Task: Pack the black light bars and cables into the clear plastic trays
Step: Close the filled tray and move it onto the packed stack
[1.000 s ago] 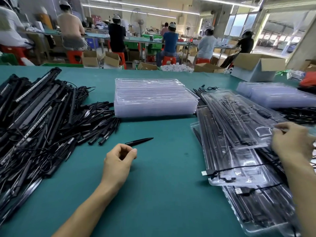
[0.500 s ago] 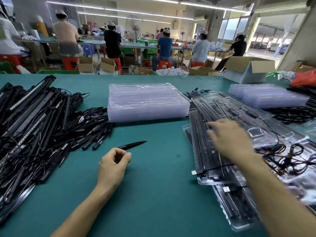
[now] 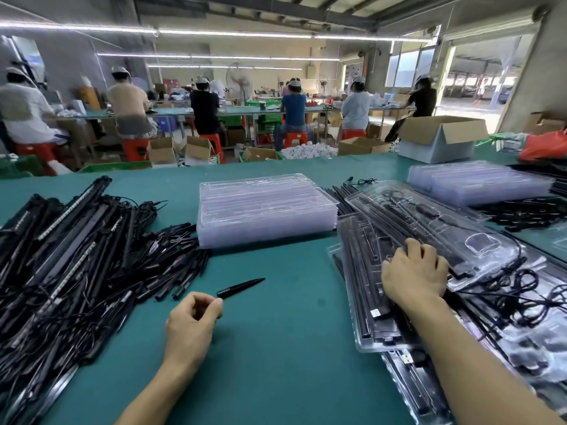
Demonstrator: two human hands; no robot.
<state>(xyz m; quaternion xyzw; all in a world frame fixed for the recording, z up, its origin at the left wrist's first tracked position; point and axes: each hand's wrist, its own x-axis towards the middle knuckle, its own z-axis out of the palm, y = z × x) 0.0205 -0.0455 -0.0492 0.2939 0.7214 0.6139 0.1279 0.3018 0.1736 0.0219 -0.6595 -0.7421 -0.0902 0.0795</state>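
Note:
A big heap of black light bars and cables [image 3: 70,265] covers the left of the green table. A stack of empty clear plastic trays [image 3: 264,210] stands at the centre back. On the right, packed trays [image 3: 365,289] lie overlapped, with bars and cables inside. My right hand [image 3: 414,274] lies on them, its fingers curled over the left edge of the top packed tray [image 3: 435,222]. My left hand [image 3: 191,325] rests on the table with loosely curled fingers. A short black pointed piece [image 3: 241,288] lies just beyond its fingertips, and I cannot tell whether they touch.
A second stack of clear trays [image 3: 478,182] sits at the back right, with more black parts [image 3: 521,213] below it. An open cardboard box [image 3: 438,139] stands on the far edge. Loose cables [image 3: 518,289] spill beside my right hand. Several people sit at benches behind.
My right hand swung from the far right leftward and settled on the packed trays. My left hand stayed by the black piece. The view tilted up.

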